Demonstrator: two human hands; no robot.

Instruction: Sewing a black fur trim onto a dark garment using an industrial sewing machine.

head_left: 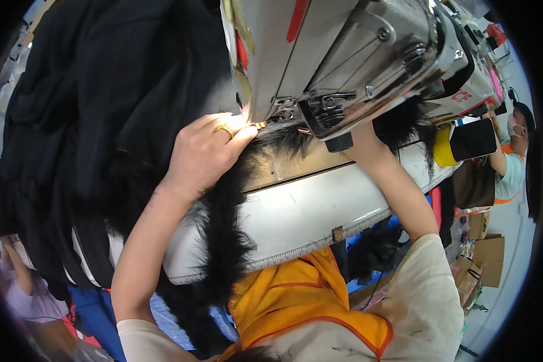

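My left hand [206, 151], with a gold ring on one finger, presses black fur trim [226, 223] and black cloth [102, 102] flat beside the needle area of a grey sewing machine [344, 54]. The fingers point right, toward the lit presser foot. My right hand [361, 145] reaches under the machine head, and the head hides most of it. The fur strip runs from the needle down over the table's front edge. I wear an orange vest [301, 301] over a pale top.
The white machine table [308, 211] has a measuring strip along its front edge. A heap of black cloth covers the left side. At the far right another person [513, 163] in a face mask works. Cardboard boxes [485, 256] stand on the floor.
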